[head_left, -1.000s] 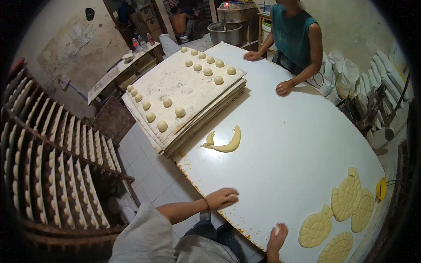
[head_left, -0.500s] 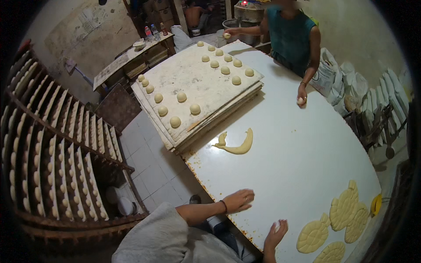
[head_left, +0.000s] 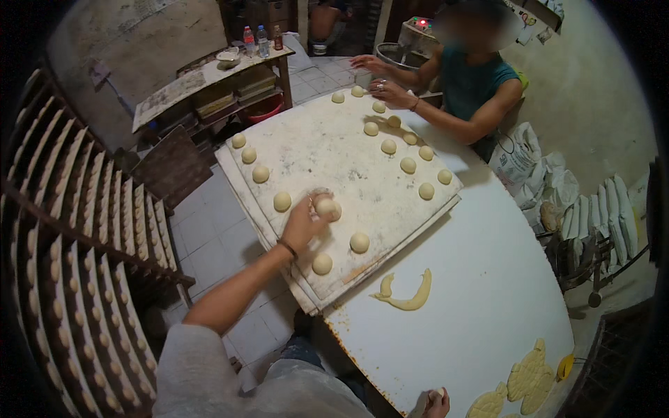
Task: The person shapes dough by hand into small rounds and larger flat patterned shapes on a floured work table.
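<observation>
My left hand [head_left: 304,224] reaches over a floured board [head_left: 313,153], its fingers curled round a pale dough ball [head_left: 325,205]. Motion blurs the fingertips, and another round edge shows right beside that ball. Nearby on the board sit a dough ball [head_left: 282,201] to the left and two more, one of them [head_left: 359,242] toward the near edge. At the bottom of the view, by the white table's near edge, my right hand [head_left: 437,405] is closed on a small pale piece that looks like a dough ball; the lower part of this hand is cut off.
A co-worker's hands [head_left: 391,95] hover at the board's far right edge, near several dough balls. A curved dough strip [head_left: 411,299] and flat scored dough pieces [head_left: 526,373] lie on the white table [head_left: 474,279]. Racks of filled trays [head_left: 83,292] stand left; sacks [head_left: 519,157] lean right.
My left hand has moved from the table up and forward onto the board, taking hold of a dough ball. My right hand has closed. The co-worker's hands have come together near the board; the view has shifted.
</observation>
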A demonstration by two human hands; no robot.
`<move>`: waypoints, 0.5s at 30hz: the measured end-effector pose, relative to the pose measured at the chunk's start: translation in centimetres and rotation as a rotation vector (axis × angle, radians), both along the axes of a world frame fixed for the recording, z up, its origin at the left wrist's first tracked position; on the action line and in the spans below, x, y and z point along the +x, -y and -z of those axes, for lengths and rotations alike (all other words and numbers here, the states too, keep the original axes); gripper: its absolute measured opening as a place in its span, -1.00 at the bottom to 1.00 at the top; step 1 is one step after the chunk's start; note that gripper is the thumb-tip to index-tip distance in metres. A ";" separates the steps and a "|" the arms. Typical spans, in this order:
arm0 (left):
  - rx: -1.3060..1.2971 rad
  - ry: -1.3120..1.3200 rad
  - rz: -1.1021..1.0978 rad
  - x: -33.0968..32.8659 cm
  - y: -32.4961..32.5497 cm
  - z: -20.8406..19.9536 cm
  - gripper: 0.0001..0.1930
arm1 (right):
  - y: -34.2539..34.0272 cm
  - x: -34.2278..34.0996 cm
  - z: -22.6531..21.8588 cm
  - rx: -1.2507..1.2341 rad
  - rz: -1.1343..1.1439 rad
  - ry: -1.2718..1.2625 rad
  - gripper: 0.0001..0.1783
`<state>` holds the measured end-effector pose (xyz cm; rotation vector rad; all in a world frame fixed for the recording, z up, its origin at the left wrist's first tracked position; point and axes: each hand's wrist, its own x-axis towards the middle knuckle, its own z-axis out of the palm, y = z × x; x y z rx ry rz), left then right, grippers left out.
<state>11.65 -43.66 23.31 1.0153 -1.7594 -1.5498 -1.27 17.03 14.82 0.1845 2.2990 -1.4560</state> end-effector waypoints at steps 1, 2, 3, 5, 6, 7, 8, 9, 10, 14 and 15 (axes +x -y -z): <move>-0.228 0.114 -0.031 0.1 6.6 0.7 -0.54 | 4.0 -0.2 -1.7 -0.191 0.072 0.060 -0.43; -0.442 0.230 -0.088 0.2 13.1 1.4 -0.53 | 7.5 -1.0 -2.6 -0.161 0.018 0.081 -0.48; -0.737 0.590 -0.022 -0.5 17.0 0.7 -0.50 | 10.3 -2.0 -3.2 -0.119 -0.020 0.093 -0.53; -0.684 0.652 0.049 -0.8 20.5 2.0 -0.47 | 16.7 -3.5 -3.3 -0.054 -0.229 -0.077 -0.47; -0.653 0.701 0.077 0.0 21.6 2.7 -0.45 | 21.4 -3.7 -5.2 -0.069 -0.299 -0.067 -0.46; -0.677 0.592 0.020 -0.1 21.2 2.9 -0.44 | 26.3 -3.9 -7.4 -0.079 -0.353 -0.059 -0.46; -0.705 0.478 -0.033 -0.4 19.6 2.4 -0.43 | 30.4 -4.3 -8.8 -0.171 -0.439 -0.043 -0.44; -0.734 0.366 -0.092 0.0 18.3 2.2 -0.42 | 34.4 -4.9 -9.8 -0.271 -0.529 -0.026 -0.42; -0.540 0.167 -0.031 0.9 17.2 2.7 -0.42 | 38.6 -5.4 -9.7 -0.254 -0.654 -0.095 -0.36; -0.612 0.459 0.193 7.0 12.8 2.0 -0.54 | 58.0 -3.2 -10.9 -0.277 -1.117 -0.576 -0.42; -0.619 0.491 0.234 7.6 12.6 1.9 -0.56 | 61.6 -2.5 -10.4 -0.187 -1.146 -0.575 -0.41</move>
